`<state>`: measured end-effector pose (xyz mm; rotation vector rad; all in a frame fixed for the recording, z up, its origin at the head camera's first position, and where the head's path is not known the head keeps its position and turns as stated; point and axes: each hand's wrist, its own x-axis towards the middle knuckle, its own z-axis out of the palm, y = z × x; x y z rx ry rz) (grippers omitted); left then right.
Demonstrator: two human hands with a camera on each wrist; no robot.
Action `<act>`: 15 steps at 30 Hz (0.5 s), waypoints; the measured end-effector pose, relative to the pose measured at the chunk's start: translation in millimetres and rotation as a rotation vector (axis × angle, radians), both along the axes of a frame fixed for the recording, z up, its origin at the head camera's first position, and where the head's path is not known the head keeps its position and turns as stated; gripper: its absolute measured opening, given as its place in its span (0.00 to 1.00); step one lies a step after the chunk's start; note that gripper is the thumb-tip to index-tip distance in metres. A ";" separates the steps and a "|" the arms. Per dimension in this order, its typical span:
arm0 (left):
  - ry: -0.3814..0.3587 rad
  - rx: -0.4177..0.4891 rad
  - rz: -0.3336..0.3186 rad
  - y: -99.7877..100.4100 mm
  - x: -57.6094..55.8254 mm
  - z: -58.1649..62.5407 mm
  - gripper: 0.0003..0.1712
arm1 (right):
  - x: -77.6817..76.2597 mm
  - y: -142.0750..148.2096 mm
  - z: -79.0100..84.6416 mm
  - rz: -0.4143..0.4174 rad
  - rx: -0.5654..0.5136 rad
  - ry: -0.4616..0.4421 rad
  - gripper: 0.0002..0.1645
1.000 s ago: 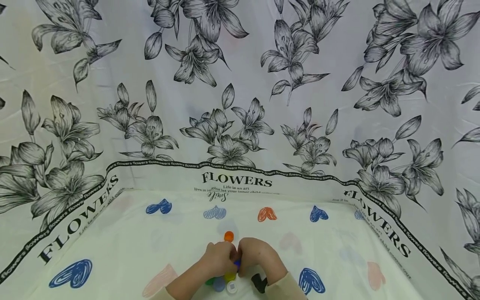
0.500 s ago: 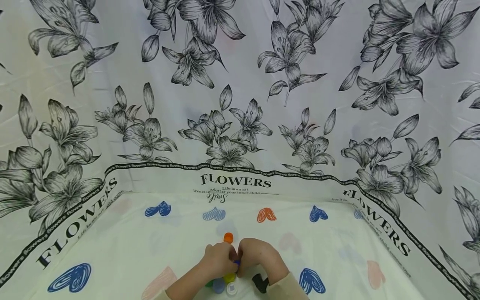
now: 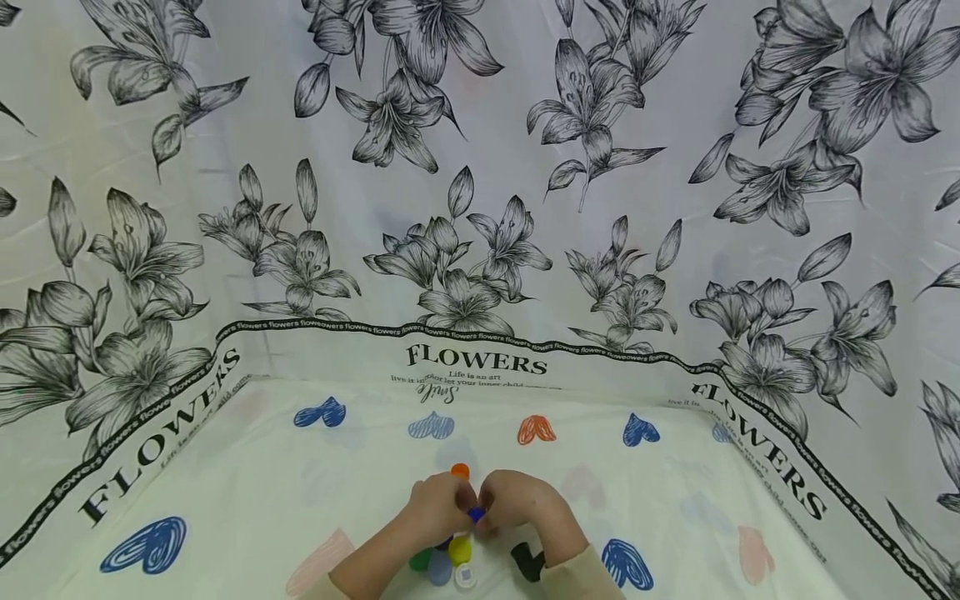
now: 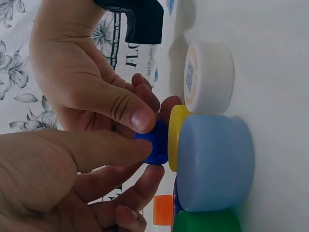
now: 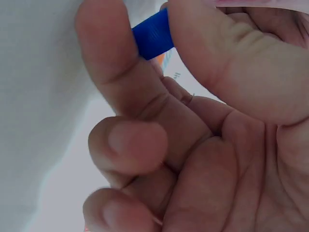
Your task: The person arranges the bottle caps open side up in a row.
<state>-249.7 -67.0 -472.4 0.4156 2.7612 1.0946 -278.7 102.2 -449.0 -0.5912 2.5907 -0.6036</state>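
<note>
A small blue plastic cap (image 3: 476,514) is between my two hands, over the cloth. In the left wrist view, the thumbs of both hands lie on this blue cap (image 4: 158,145), and fingertips meet it from below. My left hand (image 3: 433,512) pinches it from the left. My right hand (image 3: 521,508) pinches it between thumb and forefinger, as the right wrist view shows, with the other fingers curled. Close by are a yellow round piece (image 3: 460,550), a light blue one (image 3: 440,568), a green one (image 3: 420,560) and a white one (image 3: 466,575) with a printed top.
An orange round piece (image 3: 460,471) stands just beyond the hands, partly covered. Something dark blue shows beside the yellow piece. A black device (image 3: 528,562) is at the right wrist. White cloth (image 3: 315,483) with printed hearts covers the surface; a flower-print curtain (image 3: 495,275) hangs behind.
Both hands have moved slightly away from the body with the blue cap, keeping their grip. More of the blue cap, the yellow piece and the dark blue thing shows now; the orange piece is more covered.
</note>
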 end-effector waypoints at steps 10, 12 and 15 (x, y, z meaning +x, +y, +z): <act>0.095 0.197 0.074 -7.2 -7.4 -7.4 0.05 | -3.4 3.3 1.5 -0.011 -0.164 0.017 0.07; 0.101 0.235 0.090 -8.3 -8.9 -10.2 0.04 | -5.0 4.0 1.2 -0.031 -0.220 -0.011 0.09; 0.119 0.255 0.122 -7.7 -9.2 -10.3 0.03 | -6.8 6.5 -0.1 -0.061 -0.298 -0.046 0.10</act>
